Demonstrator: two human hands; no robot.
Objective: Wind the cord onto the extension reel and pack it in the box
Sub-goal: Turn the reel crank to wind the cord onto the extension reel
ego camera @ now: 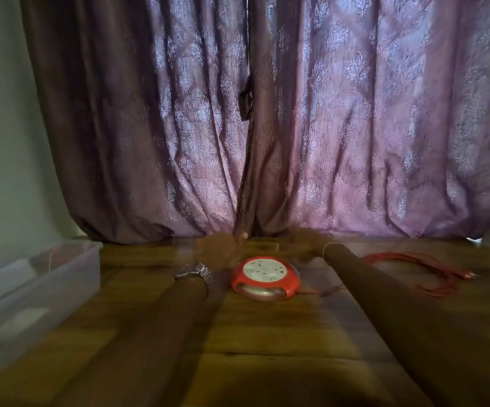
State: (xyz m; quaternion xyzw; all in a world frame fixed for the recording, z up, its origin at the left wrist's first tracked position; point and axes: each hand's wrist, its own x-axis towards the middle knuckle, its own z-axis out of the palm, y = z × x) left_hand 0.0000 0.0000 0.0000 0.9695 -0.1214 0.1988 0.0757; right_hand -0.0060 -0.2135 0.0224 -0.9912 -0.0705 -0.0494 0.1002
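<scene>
A round red extension reel [265,278] with a white socket face lies flat on the wooden table [267,342]. Its red cord [414,265] trails from the reel's right side and lies in loose loops at the right. My left hand [217,249], with a metal watch on the wrist, is blurred just behind and left of the reel. My right hand [302,245], with a bracelet on the wrist, is blurred behind and right of it. Neither hand clearly touches the reel, and the blur hides how the fingers are set. A clear plastic box [32,289] stands at the left edge.
Purple patterned curtains [267,127] hang right behind the table's far edge. A pale wall [0,127] is at the left. Something pale lies inside the clear box.
</scene>
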